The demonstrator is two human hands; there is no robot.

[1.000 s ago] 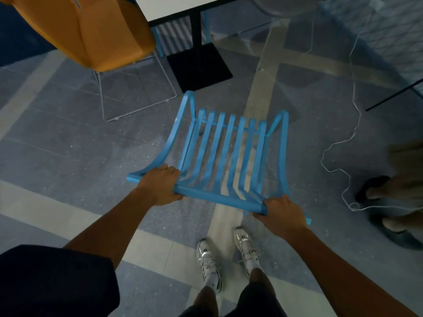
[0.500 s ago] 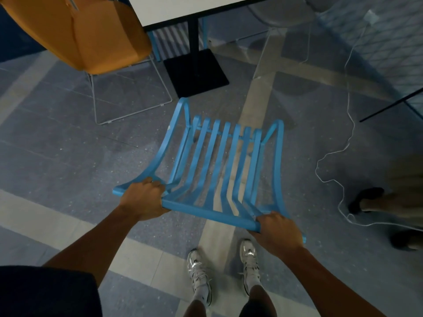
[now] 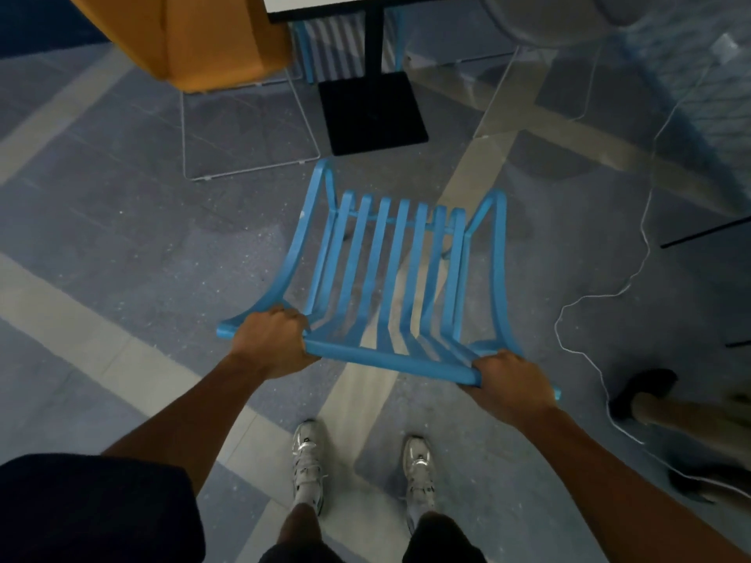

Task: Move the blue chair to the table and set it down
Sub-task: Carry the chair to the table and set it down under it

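Note:
The blue slatted chair (image 3: 400,274) is in front of me, seen from above, its top rail nearest to me. My left hand (image 3: 270,343) is closed around the left end of that rail. My right hand (image 3: 508,386) grips the right end. The chair's front edge points toward the table (image 3: 345,4), a white top on a black post with a square black base (image 3: 372,113). Whether the chair's legs touch the floor is hidden by the seat.
An orange chair (image 3: 203,38) on a white wire frame stands left of the table base. A grey chair (image 3: 548,18) sits at the right of the table. A white cable (image 3: 601,296) trails on the floor at right, near another person's dark shoes (image 3: 644,390).
The chair and both hands have come closer to the table base. My feet now stand side by side instead of mid-stride.

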